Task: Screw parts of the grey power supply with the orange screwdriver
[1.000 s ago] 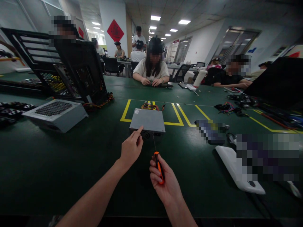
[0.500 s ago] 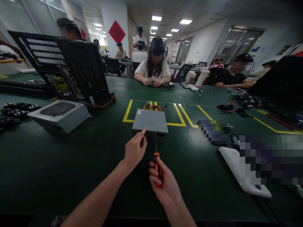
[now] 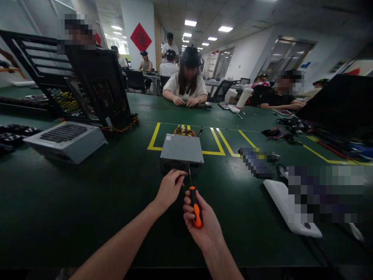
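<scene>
A grey computer power supply (image 3: 181, 147) lies in front of me, its fan side facing me and its coloured cables (image 3: 186, 131) bunched behind it. My right hand (image 3: 204, 217) is wrapped round the black and orange handle of a screwdriver (image 3: 196, 208), whose shaft points up at that fan side. Just left of the shaft, my left hand (image 3: 170, 189) has thumb and fingers pinched together close to the power supply's lower edge. What is between those fingertips, if anything, is too small to make out.
A second power supply (image 3: 68, 142) and an open black computer case (image 3: 96, 85) stand on the left. To the right lie a white device (image 3: 287, 206), loose cables (image 3: 276, 134) and a blurred-out object (image 3: 258, 161). Across the green table (image 3: 131, 217) sits a person (image 3: 186, 83).
My left hand has come down off the power supply's top edge to the screwdriver shaft, its index finger no longer stretched out. The screwdriver handle has turned in my right hand.
</scene>
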Demonstrator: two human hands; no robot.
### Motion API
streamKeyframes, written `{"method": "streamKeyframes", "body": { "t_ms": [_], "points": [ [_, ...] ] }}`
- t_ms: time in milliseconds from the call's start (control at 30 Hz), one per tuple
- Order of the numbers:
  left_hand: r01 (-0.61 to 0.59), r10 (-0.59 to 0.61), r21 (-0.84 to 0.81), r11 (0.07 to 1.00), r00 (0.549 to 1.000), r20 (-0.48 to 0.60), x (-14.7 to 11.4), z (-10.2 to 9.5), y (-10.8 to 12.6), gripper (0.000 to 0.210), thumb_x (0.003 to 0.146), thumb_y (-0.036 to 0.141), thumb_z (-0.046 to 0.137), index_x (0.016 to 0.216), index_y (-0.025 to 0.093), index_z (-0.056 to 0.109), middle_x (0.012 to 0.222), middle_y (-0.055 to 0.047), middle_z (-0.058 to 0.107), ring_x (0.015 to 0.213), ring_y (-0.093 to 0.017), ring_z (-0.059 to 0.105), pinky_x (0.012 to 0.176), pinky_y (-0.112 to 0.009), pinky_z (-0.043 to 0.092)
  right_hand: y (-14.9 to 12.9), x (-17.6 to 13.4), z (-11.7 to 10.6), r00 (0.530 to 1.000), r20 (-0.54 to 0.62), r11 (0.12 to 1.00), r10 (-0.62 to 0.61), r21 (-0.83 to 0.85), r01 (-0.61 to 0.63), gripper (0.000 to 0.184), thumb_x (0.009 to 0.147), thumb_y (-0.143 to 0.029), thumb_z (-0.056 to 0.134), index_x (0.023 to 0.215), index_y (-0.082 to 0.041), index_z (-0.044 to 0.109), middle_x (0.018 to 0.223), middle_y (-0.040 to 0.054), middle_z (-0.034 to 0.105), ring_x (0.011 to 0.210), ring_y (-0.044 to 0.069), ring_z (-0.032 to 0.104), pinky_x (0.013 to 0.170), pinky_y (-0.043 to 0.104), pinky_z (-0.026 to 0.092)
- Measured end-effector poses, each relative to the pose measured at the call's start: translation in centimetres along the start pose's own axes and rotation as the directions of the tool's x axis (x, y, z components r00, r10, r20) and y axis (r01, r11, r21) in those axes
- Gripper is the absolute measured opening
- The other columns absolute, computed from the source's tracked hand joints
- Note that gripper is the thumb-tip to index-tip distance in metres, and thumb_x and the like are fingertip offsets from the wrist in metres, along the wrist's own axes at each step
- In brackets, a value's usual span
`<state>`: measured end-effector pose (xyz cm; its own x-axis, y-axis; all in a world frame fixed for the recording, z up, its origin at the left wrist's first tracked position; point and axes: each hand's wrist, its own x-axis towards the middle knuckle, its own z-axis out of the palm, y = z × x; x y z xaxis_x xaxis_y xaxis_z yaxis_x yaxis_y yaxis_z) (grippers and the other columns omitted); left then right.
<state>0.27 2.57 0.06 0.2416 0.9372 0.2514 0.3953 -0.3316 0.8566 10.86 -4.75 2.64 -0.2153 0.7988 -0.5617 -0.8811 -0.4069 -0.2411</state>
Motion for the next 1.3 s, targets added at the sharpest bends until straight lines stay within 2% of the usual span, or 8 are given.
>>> {"method": "streamKeyframes", "body": {
  "t_ms": [133,300,500,633,767,900,1133,1300],
  "points": [
    [0.06,-0.067,0.088,0.994,0.995,0.078,0.2,0.0,-0.7,0.019,0.083,0.018,0.042,0.091,0.02,0.059,0.088,0.0,0.061,0.07,-0.011,0.058,0.069,-0.024,0.044,0.3,0.2,0.0,1.0,0.006,1.0,0.008,-0.001,-0.008,0.023,0.089,-0.029,0.04,0.086,-0.011,0.054,0.063,-0.0008,0.047,0.04,0.001,0.033,0.031,0.008,0.024],
    [-0.015,-0.013,0.348,0.937,0.997,0.078,0.2,-0.4,-0.9,0.016,0.081,0.018,0.047,0.088,0.022,0.061,0.092,-0.002,0.06,0.084,-0.015,0.056,0.075,-0.027,0.043,0.4,0.3,-0.1,1.0,-0.017,0.999,-0.014,0.043,0.015,0.019,0.088,-0.023,0.042,0.079,-0.01,0.053,0.062,-0.0013,0.046,0.041,0.0,0.034,0.032,0.008,0.026],
    [-0.088,0.058,0.413,0.907,0.995,0.084,0.2,-0.2,-1.4,0.014,0.082,0.017,0.048,0.086,0.022,0.061,0.089,-0.002,0.058,0.08,-0.015,0.056,0.07,-0.027,0.045,0.1,0.2,-0.1,0.999,0.028,0.998,0.023,0.061,-0.025,0.022,0.088,-0.029,0.042,0.085,-0.011,0.055,0.063,-0.0009,0.047,0.04,0.0,0.033,0.031,0.007,0.024],
    [-0.217,0.257,0.447,0.868,0.966,-0.032,0.2,-0.5,-0.6,0.014,0.083,0.018,0.048,0.088,0.021,0.061,0.091,-0.003,0.057,0.086,-0.016,0.053,0.079,-0.03,0.044,0.1,0.2,-0.2,1.0,0.01,0.997,-0.01,0.08,0.009,0.015,0.086,-0.02,0.045,0.078,-0.01,0.054,0.063,-0.0006,0.048,0.04,0.0,0.035,0.032,0.007,0.025],
    [-0.248,0.428,0.54,0.804,0.872,-0.237,0.3,-1.4,0.5,0.014,0.083,0.019,0.05,0.09,0.023,0.061,0.116,-0.005,0.051,0.114,-0.021,0.041,0.097,-0.041,0.034,0.1,0.4,-0.3,0.999,-0.014,0.999,0.035,-0.007,-0.035,0.025,0.088,-0.029,0.04,0.088,-0.01,0.056,0.06,-0.0008,0.047,0.042,0.002,0.039,0.034,0.009,0.031],
    [-0.189,0.403,0.558,0.808,0.868,-0.289,0.7,-2.1,0.3,0.012,0.083,0.018,0.049,0.087,0.02,0.06,0.131,-0.005,0.042,0.127,-0.024,0.028,0.102,-0.046,0.028,0.2,0.2,-0.3,0.998,0.054,1.0,0.017,0.019,-0.018,0.021,0.087,-0.027,0.043,0.085,-0.011,0.056,0.062,-0.0011,0.047,0.039,0.0,0.032,0.029,0.008,0.021],
    [-0.182,0.373,0.501,0.846,0.874,-0.313,0.8,-2.0,0.1,0.012,0.083,0.016,0.048,0.088,0.019,0.059,0.123,-0.006,0.049,0.125,-0.022,0.031,0.101,-0.045,0.033,0.1,0.0,-0.3,0.998,0.048,0.999,0.039,-0.008,-0.038,0.021,0.087,-0.027,0.043,0.085,-0.011,0.057,0.06,-0.0007,0.047,0.043,0.002,0.038,0.033,0.009,0.029],
    [-0.179,0.377,0.518,0.836,0.874,-0.307,0.5,-1.7,0.4,0.013,0.082,0.016,0.049,0.089,0.019,0.059,0.123,-0.006,0.048,0.125,-0.022,0.03,0.101,-0.045,0.033,0.2,0.0,0.0,0.998,0.061,0.999,0.029,0.018,-0.031,0.019,0.086,-0.027,0.044,0.084,-0.012,0.056,0.063,0.0,0.048,0.041,0.001,0.034,0.03,0.008,0.021]
  ]
}}
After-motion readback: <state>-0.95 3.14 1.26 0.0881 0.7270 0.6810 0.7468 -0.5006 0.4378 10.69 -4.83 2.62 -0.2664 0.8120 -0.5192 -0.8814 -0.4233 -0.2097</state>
